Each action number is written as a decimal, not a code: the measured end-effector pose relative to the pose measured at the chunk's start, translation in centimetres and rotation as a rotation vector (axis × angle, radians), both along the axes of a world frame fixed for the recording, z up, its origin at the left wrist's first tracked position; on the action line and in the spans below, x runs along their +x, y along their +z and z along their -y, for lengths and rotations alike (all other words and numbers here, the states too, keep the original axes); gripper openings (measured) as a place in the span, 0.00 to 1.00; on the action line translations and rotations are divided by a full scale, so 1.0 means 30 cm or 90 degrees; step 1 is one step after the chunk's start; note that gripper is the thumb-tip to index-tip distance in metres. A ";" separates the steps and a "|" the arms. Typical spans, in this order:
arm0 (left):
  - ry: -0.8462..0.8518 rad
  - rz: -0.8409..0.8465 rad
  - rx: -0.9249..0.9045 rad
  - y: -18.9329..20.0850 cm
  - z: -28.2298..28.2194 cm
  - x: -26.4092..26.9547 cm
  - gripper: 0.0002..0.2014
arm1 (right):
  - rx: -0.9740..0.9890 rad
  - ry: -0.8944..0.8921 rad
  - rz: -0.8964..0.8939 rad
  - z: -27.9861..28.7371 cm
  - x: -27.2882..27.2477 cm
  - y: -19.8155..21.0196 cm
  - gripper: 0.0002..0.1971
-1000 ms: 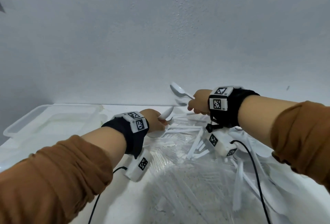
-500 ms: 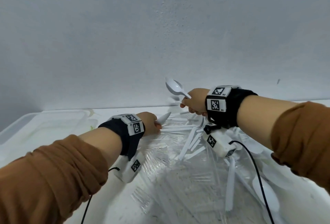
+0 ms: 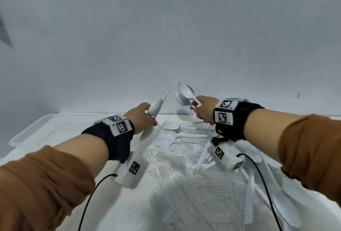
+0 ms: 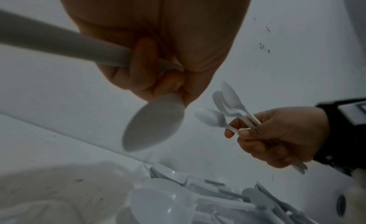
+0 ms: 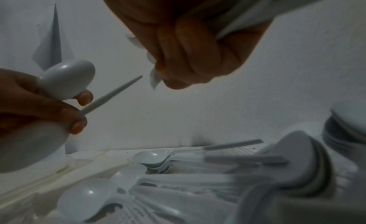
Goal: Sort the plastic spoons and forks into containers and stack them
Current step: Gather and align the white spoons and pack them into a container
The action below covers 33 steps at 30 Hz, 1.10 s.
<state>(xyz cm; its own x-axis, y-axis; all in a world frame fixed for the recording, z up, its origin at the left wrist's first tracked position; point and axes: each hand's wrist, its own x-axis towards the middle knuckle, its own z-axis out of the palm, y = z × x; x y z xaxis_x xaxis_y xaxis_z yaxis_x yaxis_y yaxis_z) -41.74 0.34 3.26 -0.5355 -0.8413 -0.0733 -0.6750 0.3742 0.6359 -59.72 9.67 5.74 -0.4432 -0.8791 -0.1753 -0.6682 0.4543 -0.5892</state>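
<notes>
My left hand (image 3: pixel 149 118) grips white spoons (image 3: pixel 155 108) above the pile, with one handle pointing up toward the right hand. In the left wrist view a spoon bowl (image 4: pixel 154 122) hangs under the curled fingers (image 4: pixel 142 66). My right hand (image 3: pixel 196 108) holds a small bunch of white spoons (image 3: pixel 186 92) by their handles, bowls up and to the left; they show as three spoons (image 4: pixel 227 105) in the left wrist view. Loose white spoons (image 3: pixel 166 138) lie on the table below both hands, and appear again as spoons (image 5: pixel 150 158) in the right wrist view.
A clear plastic container (image 3: pixel 27 131) stands at the far left of the white table. Clear plastic forks (image 3: pixel 166 168) are spread across the middle. More white cutlery (image 3: pixel 254 184) lies at the right under my right forearm. A plain wall rises close behind the table.
My left hand has come up off the pile with its spoons, toward the right hand. The right hand still holds its bunch, a little higher.
</notes>
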 end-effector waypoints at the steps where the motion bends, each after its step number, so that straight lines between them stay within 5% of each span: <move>1: 0.006 -0.043 0.015 -0.002 0.002 0.013 0.06 | 0.012 0.024 -0.045 0.007 0.007 0.002 0.04; 8: 0.046 -0.208 0.101 0.024 -0.009 0.051 0.08 | 0.181 0.130 -0.267 0.034 0.058 -0.031 0.11; 15: 0.051 -0.277 0.263 0.006 -0.010 0.081 0.13 | 0.286 0.169 -0.347 0.090 0.078 -0.081 0.09; 20: 0.037 -0.222 0.201 -0.002 -0.012 0.089 0.05 | 0.307 0.196 -0.347 0.119 0.067 -0.099 0.04; 24: 0.022 -0.184 0.145 -0.015 -0.008 0.086 0.04 | 0.312 0.221 -0.334 0.122 0.071 -0.096 0.14; 30: 0.074 -0.149 0.034 -0.022 -0.013 0.055 0.08 | 0.327 0.206 -0.410 0.156 0.071 -0.107 0.13; 33: 0.063 -0.066 -0.015 -0.014 -0.003 0.043 0.17 | 0.297 0.180 -0.403 0.162 0.052 -0.116 0.17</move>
